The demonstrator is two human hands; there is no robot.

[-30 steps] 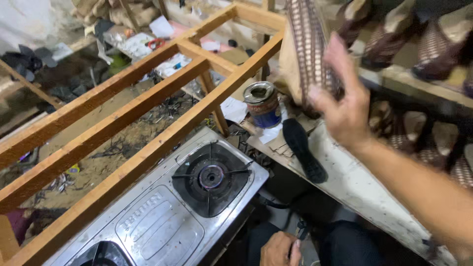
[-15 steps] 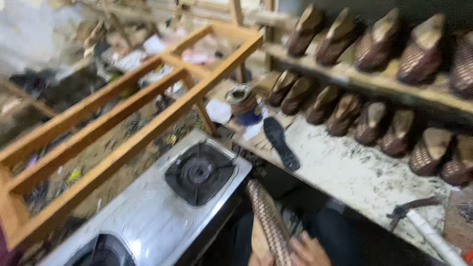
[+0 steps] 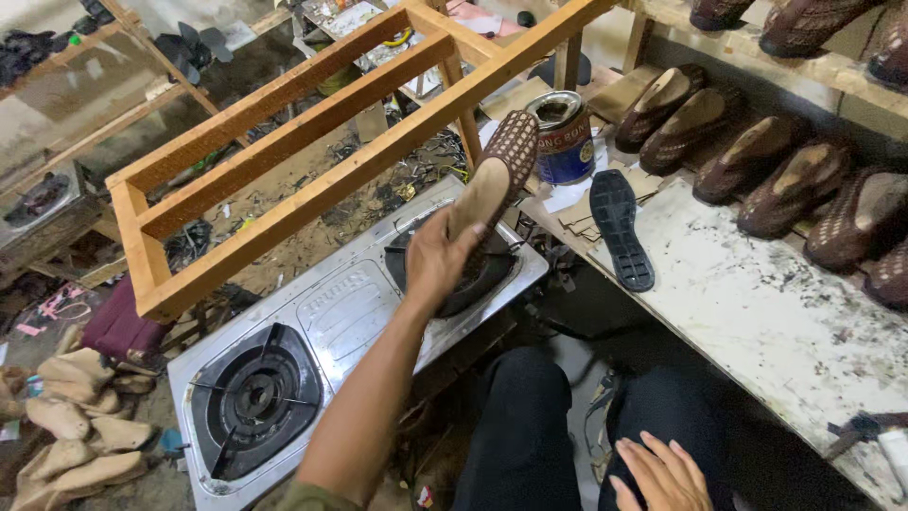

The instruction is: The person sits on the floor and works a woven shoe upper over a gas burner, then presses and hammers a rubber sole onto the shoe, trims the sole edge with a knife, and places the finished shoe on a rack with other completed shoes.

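Shoe (image 3: 492, 185) gripped in closed left hand (image 3: 437, 260).

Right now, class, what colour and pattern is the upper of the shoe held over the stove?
Dark brown with an open woven lattice: the shoe, best seen in the head view.

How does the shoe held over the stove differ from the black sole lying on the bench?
The woven brown shoe is raised over the stove burner in the left hand, tilted toe up; the black sole lies flat and untouched on the white bench. The shoe is a full upper with a tan underside; the sole is a thin flat piece. Both have a similar foot-shaped outline.
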